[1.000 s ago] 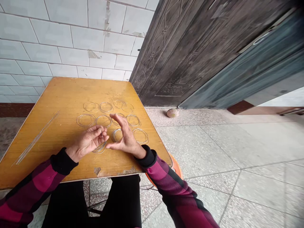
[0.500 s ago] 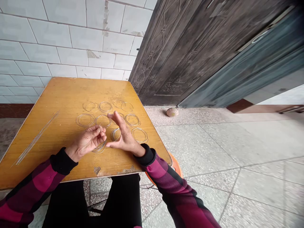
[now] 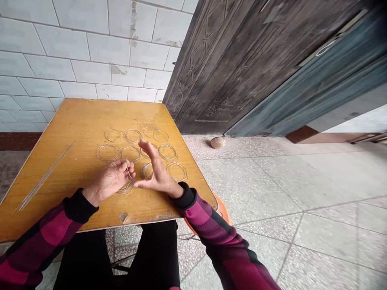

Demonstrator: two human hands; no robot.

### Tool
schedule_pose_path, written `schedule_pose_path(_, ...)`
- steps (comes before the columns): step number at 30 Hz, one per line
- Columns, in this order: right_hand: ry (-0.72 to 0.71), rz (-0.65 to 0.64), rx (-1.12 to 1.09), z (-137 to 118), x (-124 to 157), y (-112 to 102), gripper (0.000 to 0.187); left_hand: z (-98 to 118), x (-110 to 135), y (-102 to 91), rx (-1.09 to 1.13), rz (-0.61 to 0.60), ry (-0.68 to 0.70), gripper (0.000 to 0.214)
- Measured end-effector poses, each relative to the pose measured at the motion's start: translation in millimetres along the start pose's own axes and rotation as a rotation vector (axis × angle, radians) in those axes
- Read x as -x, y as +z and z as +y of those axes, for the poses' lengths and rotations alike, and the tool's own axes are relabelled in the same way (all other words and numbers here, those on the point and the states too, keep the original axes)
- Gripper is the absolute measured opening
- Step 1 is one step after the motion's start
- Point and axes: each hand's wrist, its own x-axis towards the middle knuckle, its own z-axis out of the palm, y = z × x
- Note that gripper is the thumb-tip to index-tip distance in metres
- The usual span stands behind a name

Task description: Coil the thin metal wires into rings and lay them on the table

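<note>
We log the left hand (image 3: 110,178) curled closed, its fingertips pinching a thin silver wire (image 3: 129,172) upright above a loose coil of silver wire (image 3: 125,187) on the tabletop. We note the right hand (image 3: 157,174) open, fingers raised, gripping nothing, just beside a round bundle of silver wire (image 3: 146,171). Farther out, circular silver wire rings (image 3: 133,136) lie flat in rows on the scuffed yellow wooden table (image 3: 75,121), with straight silver wires (image 3: 42,178) near its left edge. Beyond stand a dark embossed metal door (image 3: 229,68) and a white tiled wall (image 3: 60,52).
</note>
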Motion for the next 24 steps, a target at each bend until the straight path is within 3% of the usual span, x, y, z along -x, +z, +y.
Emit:
schedule_pose_path(4, 0.049, -0.049, -0.018, 1, 1, -1, 0.120, 2, 1, -0.1, -0.037, -0.005, 0.006, 0.018)
schedule_pose_path(10, 0.144, -0.030, -0.321, 9, 5, 10, 0.119, 4, 1, 0.0, -0.076, -0.013, 0.014, 0.019)
schedule_pose_path(17, 0.131, -0.007, -0.467, 3, 3, 17, 0.106, 4, -1, -2.7, -0.045, 0.016, -0.023, 0.020)
schedule_pose_path(24, 0.183, -0.028, -0.472, 5, 3, 19, 0.116, 7, -1, -1.0, -0.045, 0.015, -0.012, 0.019)
